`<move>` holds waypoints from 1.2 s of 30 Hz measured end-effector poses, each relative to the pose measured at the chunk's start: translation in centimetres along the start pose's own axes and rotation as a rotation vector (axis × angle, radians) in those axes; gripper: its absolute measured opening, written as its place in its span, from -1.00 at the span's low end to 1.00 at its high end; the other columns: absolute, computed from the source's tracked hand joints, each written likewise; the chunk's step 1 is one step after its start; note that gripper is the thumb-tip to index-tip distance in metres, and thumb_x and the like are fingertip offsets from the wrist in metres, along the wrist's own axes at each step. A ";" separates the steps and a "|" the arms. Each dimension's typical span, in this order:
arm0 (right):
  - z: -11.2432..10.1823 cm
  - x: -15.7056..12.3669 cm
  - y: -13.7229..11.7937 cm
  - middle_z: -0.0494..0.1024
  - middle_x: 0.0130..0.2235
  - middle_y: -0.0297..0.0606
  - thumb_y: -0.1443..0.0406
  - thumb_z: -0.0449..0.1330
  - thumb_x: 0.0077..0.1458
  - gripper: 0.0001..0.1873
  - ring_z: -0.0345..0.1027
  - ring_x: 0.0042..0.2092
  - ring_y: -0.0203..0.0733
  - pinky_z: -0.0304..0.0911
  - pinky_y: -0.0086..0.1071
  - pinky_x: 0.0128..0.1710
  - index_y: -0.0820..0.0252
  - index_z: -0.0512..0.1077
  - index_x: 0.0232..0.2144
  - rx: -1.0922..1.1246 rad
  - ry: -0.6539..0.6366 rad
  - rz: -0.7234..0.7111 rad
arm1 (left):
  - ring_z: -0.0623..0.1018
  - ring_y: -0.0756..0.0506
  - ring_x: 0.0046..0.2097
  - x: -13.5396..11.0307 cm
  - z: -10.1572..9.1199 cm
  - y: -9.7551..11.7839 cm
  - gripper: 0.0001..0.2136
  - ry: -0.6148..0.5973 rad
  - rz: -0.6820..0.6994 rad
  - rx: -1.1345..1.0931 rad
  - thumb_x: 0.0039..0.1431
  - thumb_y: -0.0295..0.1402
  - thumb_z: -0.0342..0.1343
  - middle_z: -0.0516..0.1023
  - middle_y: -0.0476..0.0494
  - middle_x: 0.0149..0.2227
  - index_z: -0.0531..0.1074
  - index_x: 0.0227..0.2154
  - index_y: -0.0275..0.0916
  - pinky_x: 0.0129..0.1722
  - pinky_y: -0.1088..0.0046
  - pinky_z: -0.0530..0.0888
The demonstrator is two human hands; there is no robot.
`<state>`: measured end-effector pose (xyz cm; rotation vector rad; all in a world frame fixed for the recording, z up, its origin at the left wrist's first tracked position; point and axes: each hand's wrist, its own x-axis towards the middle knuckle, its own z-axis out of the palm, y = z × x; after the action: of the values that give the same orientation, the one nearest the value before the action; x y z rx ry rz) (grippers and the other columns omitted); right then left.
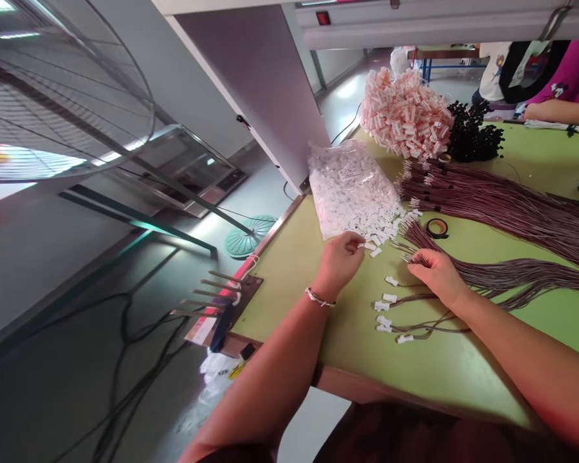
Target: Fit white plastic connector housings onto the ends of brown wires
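My left hand (343,262) is closed in a pinch at the edge of a spill of small white connectors (388,225), with a white connector at its fingertips. These connectors come from the mouth of a clear plastic bag (352,170). My right hand (437,273) pinches the ends of a few thin dark wires, whose bare tips point toward my left hand. Behind it stretches a bundle of the same brown wires (492,262). Below my hands lie several wires fitted with white connectors (390,298) on the green tabletop (357,341).
A roll of black tape (437,227) sits beside the wires. Farther back are more wire bundles (502,199), a pile of pinkish-white connectors (408,116) and black parts (475,132). A pronged bracket (226,296) is at the left edge. A fan (62,90) stands left; another person's arm (560,112) shows opposite.
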<state>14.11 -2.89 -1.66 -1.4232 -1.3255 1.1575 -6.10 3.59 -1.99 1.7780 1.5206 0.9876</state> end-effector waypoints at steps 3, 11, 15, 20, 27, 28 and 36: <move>0.1 0.2 0.4 0.11 -0.62 -0.49 0.26 0.12 -0.15 -0.83 -0.08 -0.53 -0.39 -0.12 -0.47 -0.53 0.18 0.20 -0.63 0.005 -0.013 0.006 | 0.36 0.07 -0.55 -0.5 0.1 0.9 -0.78 -0.076 -0.081 -0.267 -0.11 -0.41 0.10 0.44 -0.01 -0.53 0.51 -0.34 -0.32 -0.53 0.55 0.32; -0.1 0.2 0.4 0.09 -0.63 -0.49 0.30 0.08 -0.16 -0.86 -0.09 -0.54 -0.39 -0.14 -0.46 -0.55 0.18 0.19 -0.64 -0.045 -0.033 -0.045 | 0.45 0.04 -0.54 -2.5 2.7 3.8 -0.84 -0.381 -0.229 -0.519 -0.11 -0.34 0.21 0.48 -0.03 -0.61 0.50 -0.47 -0.34 -0.47 0.52 0.41; 0.0 0.1 -0.1 0.11 -0.63 -0.48 0.25 0.11 -0.12 -0.81 -0.07 -0.54 -0.38 -0.11 -0.46 -0.55 0.18 0.20 -0.64 -0.064 -0.036 -0.055 | 0.43 0.05 -0.57 -2.4 3.0 3.4 -0.81 -0.392 -0.220 -0.563 -0.11 -0.29 0.25 0.46 -0.01 -0.63 0.47 -0.51 -0.34 -0.49 0.53 0.40; -0.2 -0.1 -0.3 0.19 -0.65 -0.45 0.16 0.09 -0.02 -0.75 0.01 -0.55 -0.36 -0.03 -0.46 -0.56 0.18 0.25 -0.62 -0.072 -0.029 -0.046 | 0.43 0.05 -0.56 -2.4 2.7 3.3 -0.82 -0.399 -0.170 -0.529 -0.07 -0.29 0.23 0.46 -0.02 -0.62 0.48 -0.52 -0.34 -0.48 0.53 0.40; 0.1 -0.3 0.1 0.31 -0.57 -0.41 0.16 0.09 0.00 -0.81 0.13 -0.51 -0.32 0.08 -0.45 -0.49 0.18 0.33 -0.45 -0.180 0.050 -0.139 | 0.41 0.07 -0.59 -2.4 2.8 3.4 -0.87 -0.383 -0.239 -0.509 -0.07 -0.35 0.21 0.44 0.00 -0.64 0.48 -0.54 -0.35 -0.51 0.56 0.37; 0.1 -0.3 0.2 0.32 -0.55 -0.41 0.17 0.12 -0.02 -0.82 0.13 -0.50 -0.33 0.08 -0.45 -0.49 0.18 0.34 -0.43 -0.205 0.073 -0.156 | 0.41 0.07 -0.59 -2.4 2.8 3.4 -0.87 -0.382 -0.246 -0.521 -0.08 -0.35 0.21 0.44 0.00 -0.65 0.48 -0.54 -0.35 -0.51 0.56 0.37; -0.2 -0.3 -0.4 0.18 -0.61 -0.43 0.22 0.09 -0.04 -0.79 0.02 -0.52 -0.36 0.04 -0.46 -0.50 0.17 0.20 -0.62 -0.210 0.180 -0.189 | 0.50 0.03 -0.44 -2.3 2.6 3.0 -0.80 -0.349 -0.371 -0.832 -0.18 -0.33 0.30 0.53 -0.08 -0.50 0.50 -0.47 -0.35 -0.32 0.49 0.46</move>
<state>14.18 -3.14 -1.26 -1.4757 -1.4502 0.7663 -2.41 0.92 -1.33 0.9664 0.9525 0.8750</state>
